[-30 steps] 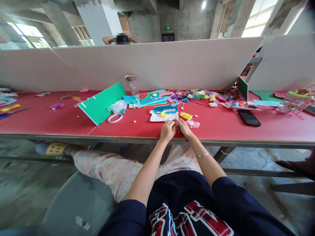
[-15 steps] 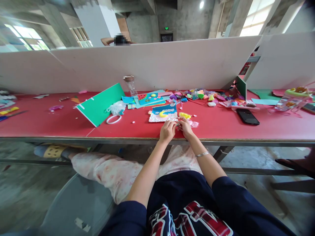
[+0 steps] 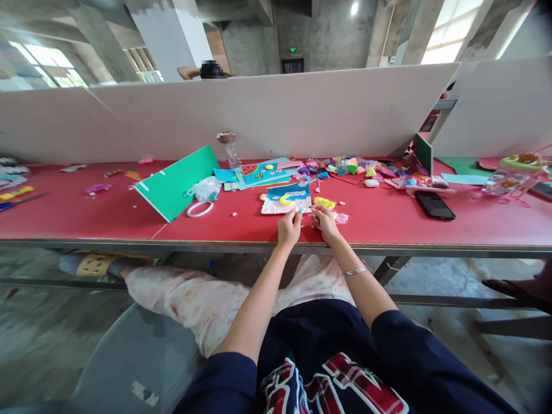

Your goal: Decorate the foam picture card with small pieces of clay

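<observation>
My left hand (image 3: 289,227) is closed in a pinch, a tiny pale-green bit showing at its fingertips, too small to name. A short way to its right, my right hand (image 3: 325,224) also has its fingers pressed together; what they hold is too small to make out. Just beyond both hands lies a blue-and-white picture panel (image 3: 276,208) with a yellow crescent (image 3: 285,200) on it. A yellow lump of clay (image 3: 324,202) and a crumpled pink wrapper (image 3: 340,218) lie beside my right hand.
A green board (image 3: 179,184) leans at the left, near a white ring (image 3: 199,209). Behind the panel are a watermelon picture (image 3: 259,172), a glass bottle (image 3: 230,152) and colourful clay packets (image 3: 353,167). A black phone (image 3: 434,205) lies right. A white partition (image 3: 267,115) stands behind.
My left hand has moved slightly left, away from my right hand, opening a gap between their fingertips. The pale-green bit now shows at the left fingertips. My right hand has barely moved.
</observation>
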### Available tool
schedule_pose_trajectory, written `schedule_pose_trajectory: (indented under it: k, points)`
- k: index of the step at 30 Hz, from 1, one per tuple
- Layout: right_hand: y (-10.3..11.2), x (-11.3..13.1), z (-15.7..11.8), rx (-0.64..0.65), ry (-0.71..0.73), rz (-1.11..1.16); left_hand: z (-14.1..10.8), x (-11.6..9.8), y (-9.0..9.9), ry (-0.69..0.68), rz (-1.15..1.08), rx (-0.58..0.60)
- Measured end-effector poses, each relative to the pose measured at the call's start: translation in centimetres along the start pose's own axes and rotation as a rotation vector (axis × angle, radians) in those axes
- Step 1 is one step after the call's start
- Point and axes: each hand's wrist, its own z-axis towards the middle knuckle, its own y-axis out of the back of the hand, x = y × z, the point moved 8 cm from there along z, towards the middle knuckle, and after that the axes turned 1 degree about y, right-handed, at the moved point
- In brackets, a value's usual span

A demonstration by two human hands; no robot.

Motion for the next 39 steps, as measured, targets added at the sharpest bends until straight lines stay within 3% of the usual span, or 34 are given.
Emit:
schedule_pose_trajectory:
  k: [7,16,25,39]
  points:
    - [0.4,-0.1,0.3,-0.012,0.051,-0.016,0.0,-0.1,0.0,0.054,-0.131,0.017]
    - [0.0,-0.1,0.9,0.066,0.142,-0.100,0.0,0.5,0.2,0.045,-0.053,-0.014]
    - [-0.4,-0.7,0.8,0.113,0.076,-0.110,0.1,1.1,0.3,0.136,-0.053,-0.022]
    - [-0.6,-0.2,0.1,0.098,0.039,-0.155,0.0,0.9,0.2,0.154,-0.126,0.001]
